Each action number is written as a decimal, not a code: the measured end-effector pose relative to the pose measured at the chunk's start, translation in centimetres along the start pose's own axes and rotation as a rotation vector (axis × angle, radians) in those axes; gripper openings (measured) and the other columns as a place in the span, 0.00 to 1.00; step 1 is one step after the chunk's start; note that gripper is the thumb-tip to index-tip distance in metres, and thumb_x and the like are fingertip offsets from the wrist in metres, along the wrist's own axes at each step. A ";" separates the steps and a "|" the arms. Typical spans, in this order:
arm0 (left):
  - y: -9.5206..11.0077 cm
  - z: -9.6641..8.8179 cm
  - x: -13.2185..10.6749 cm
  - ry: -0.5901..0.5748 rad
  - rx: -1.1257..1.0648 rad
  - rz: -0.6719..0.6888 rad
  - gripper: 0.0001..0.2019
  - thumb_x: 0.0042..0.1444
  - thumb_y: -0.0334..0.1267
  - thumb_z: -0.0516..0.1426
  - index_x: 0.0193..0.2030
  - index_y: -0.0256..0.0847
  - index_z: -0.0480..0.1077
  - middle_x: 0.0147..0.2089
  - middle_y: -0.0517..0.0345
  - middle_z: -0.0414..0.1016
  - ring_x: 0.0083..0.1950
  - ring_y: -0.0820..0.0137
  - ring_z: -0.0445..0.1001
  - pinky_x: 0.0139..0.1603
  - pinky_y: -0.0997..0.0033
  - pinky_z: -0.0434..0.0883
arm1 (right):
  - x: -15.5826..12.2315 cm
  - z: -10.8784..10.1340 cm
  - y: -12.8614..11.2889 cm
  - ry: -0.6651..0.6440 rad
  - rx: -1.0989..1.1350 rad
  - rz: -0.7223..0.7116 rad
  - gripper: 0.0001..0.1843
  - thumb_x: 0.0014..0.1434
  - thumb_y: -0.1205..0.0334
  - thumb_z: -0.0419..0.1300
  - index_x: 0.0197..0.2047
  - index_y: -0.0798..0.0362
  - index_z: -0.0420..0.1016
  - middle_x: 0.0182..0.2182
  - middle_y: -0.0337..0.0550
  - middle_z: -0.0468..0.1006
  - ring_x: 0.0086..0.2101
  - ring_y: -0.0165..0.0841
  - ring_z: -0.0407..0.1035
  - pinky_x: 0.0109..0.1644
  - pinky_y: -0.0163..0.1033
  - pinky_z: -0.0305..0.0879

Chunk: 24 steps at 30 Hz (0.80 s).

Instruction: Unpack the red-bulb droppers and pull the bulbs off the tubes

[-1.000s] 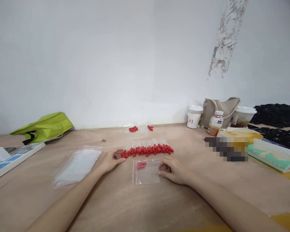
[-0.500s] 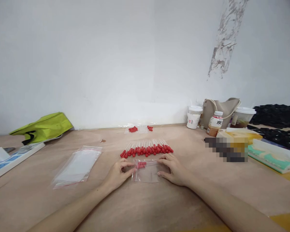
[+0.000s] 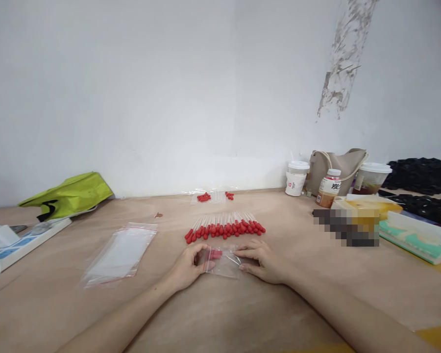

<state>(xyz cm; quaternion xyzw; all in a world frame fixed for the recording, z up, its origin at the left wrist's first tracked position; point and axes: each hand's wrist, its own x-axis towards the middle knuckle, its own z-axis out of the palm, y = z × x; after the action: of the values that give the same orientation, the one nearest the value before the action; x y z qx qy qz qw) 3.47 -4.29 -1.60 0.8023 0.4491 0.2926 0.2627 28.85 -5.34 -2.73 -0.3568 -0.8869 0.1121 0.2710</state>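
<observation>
A small clear zip bag point(image 3: 224, 268) lies between my hands, with a few red pieces point(image 3: 215, 254) showing through its left half. My left hand point(image 3: 188, 264) grips the bag's left end by the zip strip, its thumb partly behind the plastic. On the opposite end, my right hand point(image 3: 261, 261) pinches the bag's edge between thumb and fingers, and the plastic is creased there. Just beyond the bag is a row of red-tipped sticks point(image 3: 224, 228), like large matches, with the red ends toward me.
A stack of flat zip bags point(image 3: 121, 255) lies left. Bagged red pieces point(image 3: 204, 197) rest by the wall. Further left are a power strip point(image 3: 29, 242) and a lime-green bag point(image 3: 71, 193). A cup point(image 3: 297, 179), bottle point(image 3: 329, 189), beige bag point(image 3: 343, 164) and tissue pack point(image 3: 415, 238) stand right.
My left thumb has shifted onto the bag, near the red pieces. My right fingers have closed in on its right end, and the plastic has creased. The whole view has shifted slightly.
</observation>
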 end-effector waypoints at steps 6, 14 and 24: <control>-0.2 0.4 0.0 0.032 -0.099 -0.002 0.12 0.45 0.43 0.59 0.35 0.40 0.66 0.33 0.56 0.72 0.33 0.69 0.68 0.32 0.73 0.64 | 0.1 0.0 -0.1 -0.015 -0.004 0.023 0.20 0.56 0.54 0.54 0.53 0.44 0.66 0.48 0.43 0.70 0.48 0.37 0.61 0.53 0.46 0.54; -0.2 -0.8 -0.6 -0.073 -0.082 0.091 0.06 0.50 0.35 0.54 0.35 0.38 0.63 0.32 0.59 0.67 0.31 0.74 0.64 0.32 0.75 0.62 | -0.1 -0.2 -0.3 0.004 0.019 0.035 0.20 0.55 0.53 0.55 0.51 0.47 0.68 0.46 0.45 0.71 0.46 0.37 0.63 0.51 0.46 0.56; -1.7 -5.8 -1.0 -0.309 -0.234 -0.086 0.12 0.45 0.40 0.59 0.37 0.39 0.66 0.34 0.58 0.70 0.36 0.71 0.68 0.37 0.73 0.66 | -0.3 -0.3 -0.2 0.003 0.039 0.042 0.20 0.54 0.54 0.56 0.50 0.48 0.68 0.46 0.45 0.71 0.45 0.37 0.63 0.51 0.45 0.57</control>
<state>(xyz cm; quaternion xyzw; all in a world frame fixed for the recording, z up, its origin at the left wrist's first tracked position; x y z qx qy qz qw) -2.01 -3.46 1.01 0.7819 0.4000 0.2046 0.4323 29.05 -5.68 -2.56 -0.3703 -0.8764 0.1345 0.2768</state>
